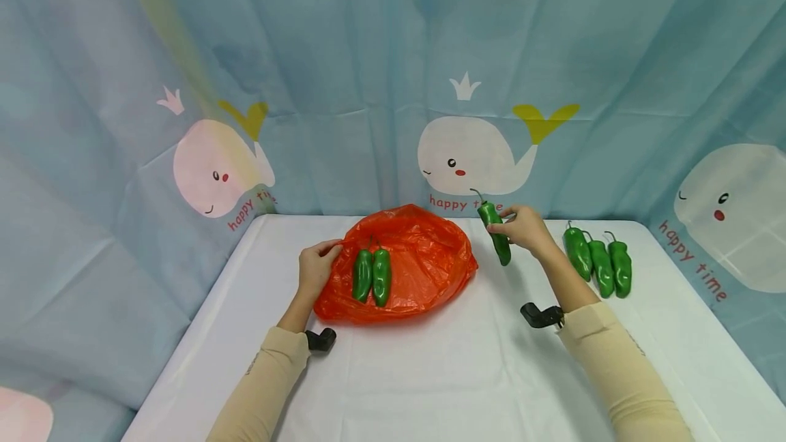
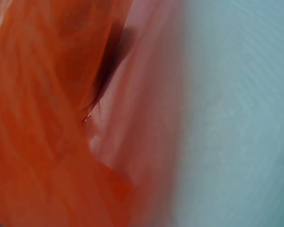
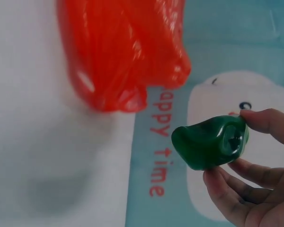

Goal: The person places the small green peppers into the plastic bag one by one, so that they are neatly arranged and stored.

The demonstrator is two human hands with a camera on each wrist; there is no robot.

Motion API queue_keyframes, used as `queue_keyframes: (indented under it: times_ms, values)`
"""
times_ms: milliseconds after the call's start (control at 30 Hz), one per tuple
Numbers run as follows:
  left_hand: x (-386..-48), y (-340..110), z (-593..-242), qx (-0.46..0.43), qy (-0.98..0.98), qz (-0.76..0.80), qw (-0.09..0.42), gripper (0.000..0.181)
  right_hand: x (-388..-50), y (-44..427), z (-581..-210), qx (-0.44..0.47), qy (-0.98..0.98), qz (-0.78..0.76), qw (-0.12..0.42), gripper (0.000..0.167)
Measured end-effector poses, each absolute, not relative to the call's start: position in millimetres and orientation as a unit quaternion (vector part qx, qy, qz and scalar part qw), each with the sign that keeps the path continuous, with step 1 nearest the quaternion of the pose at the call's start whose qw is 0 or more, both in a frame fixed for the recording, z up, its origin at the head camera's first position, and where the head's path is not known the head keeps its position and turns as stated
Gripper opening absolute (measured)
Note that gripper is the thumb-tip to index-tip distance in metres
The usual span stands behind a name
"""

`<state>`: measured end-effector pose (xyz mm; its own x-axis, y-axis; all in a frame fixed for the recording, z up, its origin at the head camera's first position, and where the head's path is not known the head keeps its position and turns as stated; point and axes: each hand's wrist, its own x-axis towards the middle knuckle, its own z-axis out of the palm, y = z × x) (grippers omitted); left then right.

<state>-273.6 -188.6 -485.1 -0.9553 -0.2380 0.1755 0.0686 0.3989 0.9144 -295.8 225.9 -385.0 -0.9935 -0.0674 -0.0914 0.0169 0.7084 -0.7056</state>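
The right hand (image 1: 527, 229) pinches a green pepper (image 1: 496, 234) between thumb and fingers, just right of a red plastic bag (image 1: 424, 271). In the right wrist view that pepper (image 3: 210, 142) is seen end-on, held in the fingers of the right hand (image 3: 260, 189), with the bag (image 3: 128, 52) beyond. Two green peppers (image 1: 363, 275) (image 1: 381, 277) lie side by side on the bag's left part. At its left edge the left hand (image 1: 316, 268) grips the plastic. Red plastic (image 2: 42, 142) fills the left of the left wrist view.
Three more green peppers (image 1: 602, 267) lie close together on the right side of the white table (image 1: 430, 387). A blue curtain (image 1: 344, 87) with printed whales hangs behind the table and along both sides.
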Motion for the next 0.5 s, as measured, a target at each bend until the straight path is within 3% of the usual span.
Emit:
queue_keyframes:
  times_ms: [500]
  values:
    - [-273.1,-187.4,-484.4,0.047,-0.826,-0.542,0.145,0.024,-303.9,176.5,-378.5,-0.057,0.908,-0.414,0.038,0.051]
